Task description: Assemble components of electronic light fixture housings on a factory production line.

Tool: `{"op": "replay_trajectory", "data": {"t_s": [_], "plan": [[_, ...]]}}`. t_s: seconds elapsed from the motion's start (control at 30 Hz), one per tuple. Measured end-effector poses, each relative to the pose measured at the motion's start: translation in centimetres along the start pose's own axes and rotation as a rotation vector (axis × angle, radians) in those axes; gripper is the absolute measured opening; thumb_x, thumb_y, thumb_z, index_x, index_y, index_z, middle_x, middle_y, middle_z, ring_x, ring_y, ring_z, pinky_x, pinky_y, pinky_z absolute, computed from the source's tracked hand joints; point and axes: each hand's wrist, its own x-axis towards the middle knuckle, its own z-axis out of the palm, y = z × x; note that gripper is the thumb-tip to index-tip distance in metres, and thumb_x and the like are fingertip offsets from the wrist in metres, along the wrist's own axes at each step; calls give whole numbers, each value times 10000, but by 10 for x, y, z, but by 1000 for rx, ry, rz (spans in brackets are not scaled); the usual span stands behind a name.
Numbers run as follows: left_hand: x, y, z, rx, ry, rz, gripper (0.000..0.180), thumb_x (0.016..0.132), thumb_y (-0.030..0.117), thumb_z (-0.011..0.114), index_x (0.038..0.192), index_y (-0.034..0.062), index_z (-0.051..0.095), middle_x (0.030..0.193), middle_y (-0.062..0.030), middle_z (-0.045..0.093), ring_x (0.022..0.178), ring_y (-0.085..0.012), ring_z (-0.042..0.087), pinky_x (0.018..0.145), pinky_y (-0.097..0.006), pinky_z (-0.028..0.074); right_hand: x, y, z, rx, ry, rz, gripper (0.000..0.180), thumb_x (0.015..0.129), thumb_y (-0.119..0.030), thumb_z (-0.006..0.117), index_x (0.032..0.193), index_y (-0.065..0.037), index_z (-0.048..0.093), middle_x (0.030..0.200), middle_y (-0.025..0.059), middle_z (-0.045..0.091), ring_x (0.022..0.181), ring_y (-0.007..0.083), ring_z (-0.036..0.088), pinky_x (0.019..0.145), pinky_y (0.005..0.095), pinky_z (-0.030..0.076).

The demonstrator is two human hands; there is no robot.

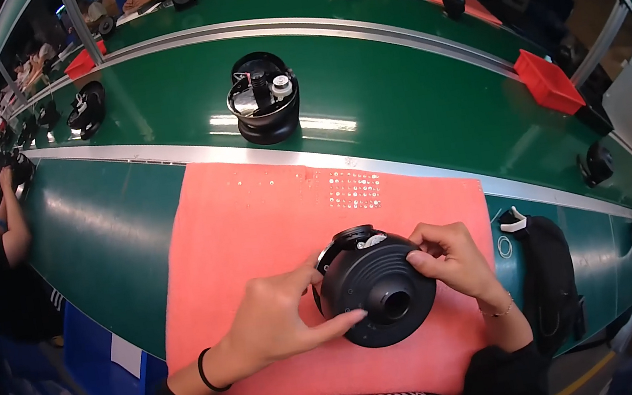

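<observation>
A black rounded device housing point(367, 275) is held over the pink cloth point(212, 236) in front of me. A short round socket sticks out of its front, and a black ring-shaped part with something pale inside shows at its upper edge. My left hand point(284, 315) grips it from the left, its thumb across the lower front and its fingers behind the side. My right hand point(454, 259) pinches the upper right rim between thumb and bent fingers. The underside of the housing is hidden.
Small shiny screws point(355, 189) lie in rows on the cloth's far part. Beyond, on the green bench, stands an open black device point(263, 100) with inner parts showing. A red bin point(548, 81) and a black bag point(550, 270) are to the right. A co-worker point(3, 241) sits at left.
</observation>
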Motion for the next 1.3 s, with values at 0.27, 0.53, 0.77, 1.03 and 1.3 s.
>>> {"op": "replay_trajectory", "data": {"t_s": [0.27, 0.53, 0.77, 1.03, 1.3], "plan": [[23, 4, -17, 174, -268, -193, 424, 677, 360, 740, 648, -32, 582, 506, -123, 542, 483, -227, 588, 500, -287, 470, 11, -15, 0, -306, 15, -63, 360, 877, -261, 513, 648, 16, 526, 505, 161, 463, 447, 281, 485, 456, 340, 365], [30, 0, -23, 182, -354, -207, 472, 701, 408, 712, 607, -36, 583, 508, -145, 554, 470, -254, 581, 495, -294, 470, 16, -18, 0, -426, -15, -130, 372, 892, -252, 479, 629, 11, 500, 503, 159, 435, 449, 288, 455, 465, 358, 354], [31, 3, -23, 169, -388, -250, 468, 704, 406, 710, 623, -37, 585, 515, -140, 561, 475, -243, 585, 501, -289, 470, 21, -14, -3, -531, -27, -235, 403, 887, -295, 492, 622, 6, 543, 490, 160, 480, 467, 318, 506, 474, 388, 387], [29, -3, -20, 184, -350, -244, 460, 709, 409, 700, 621, -30, 594, 514, -132, 562, 470, -236, 580, 497, -289, 460, 15, -15, -1, -455, -4, -111, 381, 888, -265, 480, 640, 19, 530, 502, 176, 458, 458, 322, 484, 474, 387, 370], [40, 1, -24, 251, -464, -214, 496, 726, 457, 664, 568, -8, 598, 478, -108, 544, 435, -225, 546, 481, -289, 436, 5, -25, -3, -698, -18, -77, 378, 849, -347, 550, 681, -9, 581, 552, 148, 527, 456, 302, 509, 481, 398, 402]]}}
